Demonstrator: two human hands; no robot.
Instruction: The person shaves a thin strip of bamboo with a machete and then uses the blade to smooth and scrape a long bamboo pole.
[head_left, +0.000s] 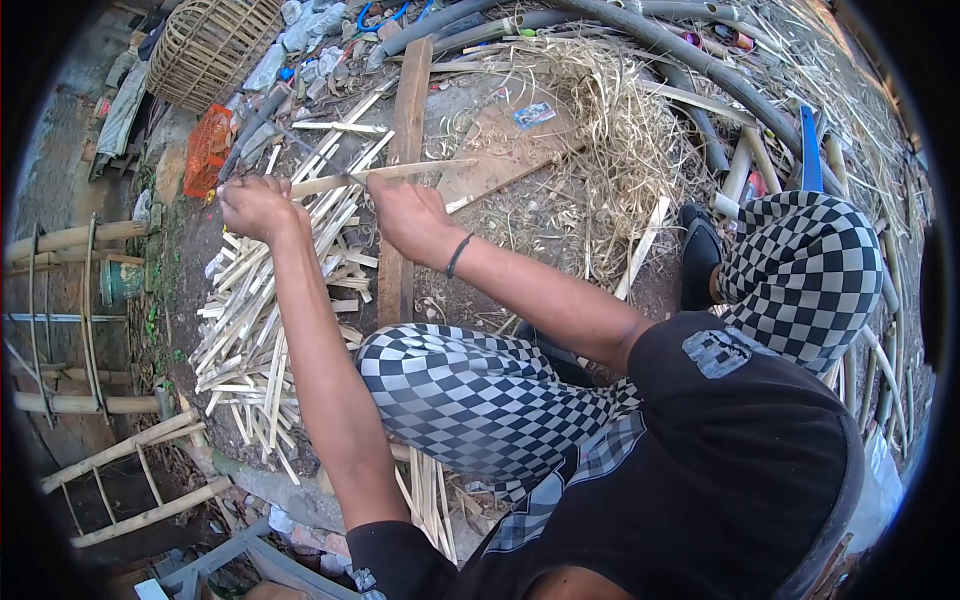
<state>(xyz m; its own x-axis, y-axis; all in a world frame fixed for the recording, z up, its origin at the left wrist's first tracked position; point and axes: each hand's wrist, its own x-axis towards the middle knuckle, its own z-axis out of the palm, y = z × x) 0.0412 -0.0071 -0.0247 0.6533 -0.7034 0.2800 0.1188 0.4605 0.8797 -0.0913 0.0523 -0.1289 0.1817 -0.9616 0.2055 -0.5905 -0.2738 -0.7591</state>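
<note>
My left hand (262, 208) is closed around one end of a pale bamboo strip (425, 168), which extends to the right past my other hand. Closed against the strip, my right hand (412, 220) grips what looks like a knife (345, 177); its thin dark blade crosses the strip and its handle is hidden in my fist. Beneath both hands lies a loose pile of split bamboo strips (265, 310). A long wooden plank (405, 130) runs under my right wrist.
Thin shavings (625, 140) heap beside a flat board (500, 145). An orange crate (208, 150) and a woven bamboo basket (215, 50) stand at the upper left. Grey bamboo poles (690, 60) curve across the back. A bamboo ladder (140, 480) lies at the lower left.
</note>
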